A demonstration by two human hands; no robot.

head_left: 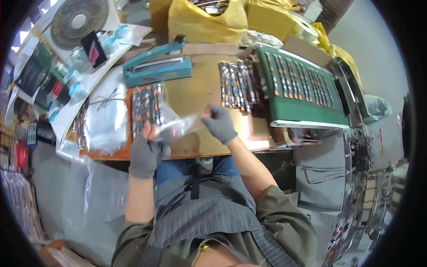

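Observation:
My left hand (144,155), in a grey glove with bare fingertips, pinches one end of a clear plastic bag (180,126) over the front of the table. My right hand (219,125), gloved the same way, is closed on the bag's other end, so the bag stretches between both hands. Something reddish shows through the plastic near my left fingers, too blurred to name. Just beyond my left hand lies a row of slim dark sticks with orange bands (149,104). A second bunch of the same sticks (238,84) rests beyond my right hand.
A teal hand sealer (158,71) stands at the table's back left. Flat clear bags (106,122) lie at the left, below a white shelf with a fan (80,20). On the right, a green conveyor belt (307,113) carries several sticks. Yellow bags (207,22) stand behind.

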